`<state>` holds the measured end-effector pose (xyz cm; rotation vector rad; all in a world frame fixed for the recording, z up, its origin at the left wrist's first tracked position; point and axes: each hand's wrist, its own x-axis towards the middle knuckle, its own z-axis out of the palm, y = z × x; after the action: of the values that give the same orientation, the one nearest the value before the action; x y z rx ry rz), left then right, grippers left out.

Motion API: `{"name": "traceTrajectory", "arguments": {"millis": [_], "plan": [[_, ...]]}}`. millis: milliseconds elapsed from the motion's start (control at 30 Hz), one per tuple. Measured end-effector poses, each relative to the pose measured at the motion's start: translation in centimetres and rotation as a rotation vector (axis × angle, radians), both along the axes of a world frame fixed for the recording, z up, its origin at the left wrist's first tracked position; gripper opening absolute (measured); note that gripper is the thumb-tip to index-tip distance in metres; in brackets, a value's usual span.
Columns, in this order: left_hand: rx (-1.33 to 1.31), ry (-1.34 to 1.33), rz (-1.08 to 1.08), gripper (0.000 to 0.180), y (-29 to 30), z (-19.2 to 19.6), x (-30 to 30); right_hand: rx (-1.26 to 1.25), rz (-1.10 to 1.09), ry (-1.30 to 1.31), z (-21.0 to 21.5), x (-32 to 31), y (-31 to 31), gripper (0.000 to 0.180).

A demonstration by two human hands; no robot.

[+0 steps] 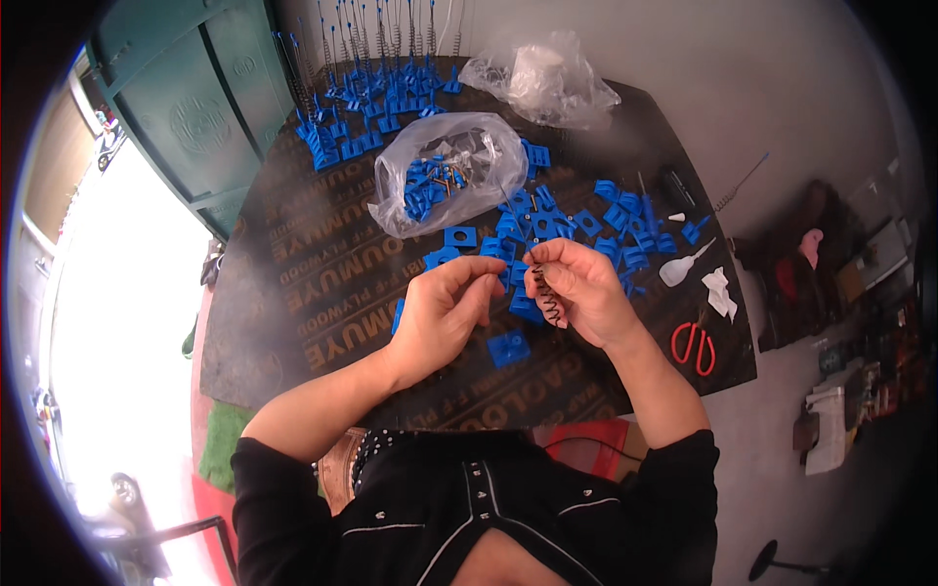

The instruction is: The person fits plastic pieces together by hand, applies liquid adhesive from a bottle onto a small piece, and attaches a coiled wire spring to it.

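Over the near middle of the dark plywood table (303, 244), my two hands are close together, fingertips a small gap apart. My right hand (586, 298) is closed on a black coil spring (548, 298), which lies along the curled fingers; a thin dark rod rises from the pinch. The fingers of my left hand (440, 311) are pinched together beside it, and whatever lies between them is too small to tell. Loose blue plastic pieces (543, 225) are heaped just beyond both hands. One square blue piece (509, 349) lies nearer me, below the hands.
A clear plastic bag (391, 186) holds small blue and brass-coloured parts. Blue bases with upright springs (337, 146) crowd the far left. Another bag (537, 73) with a white roll stands at the back. On the right lie red-handled scissors (710, 361), a white squeeze bulb (674, 272) and crumpled tissue (720, 293).
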<state>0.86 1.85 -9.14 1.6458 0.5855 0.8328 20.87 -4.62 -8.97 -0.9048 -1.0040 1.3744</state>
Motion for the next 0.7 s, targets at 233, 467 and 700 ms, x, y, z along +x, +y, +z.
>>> {"name": "traceTrajectory", "arguments": {"millis": [233, 467, 700], "plan": [[-0.044, 0.035, 0.005, 0.022, -0.2, -0.1, -0.1, -0.005, 0.038, -0.001, 0.1, -0.5, 0.1, 0.031], [0.162, 0.006, 0.013, 0.019, -0.1, 0.1, -0.3, 0.021, -0.05, 0.094, 0.6, 0.0, 0.0, 0.031], [0.236, -0.069, 0.052, 0.02, 0.3, 0.6, -0.6, 0.144, -0.128, 0.126, 0.8, 2.1, -0.1, 0.023]]}}
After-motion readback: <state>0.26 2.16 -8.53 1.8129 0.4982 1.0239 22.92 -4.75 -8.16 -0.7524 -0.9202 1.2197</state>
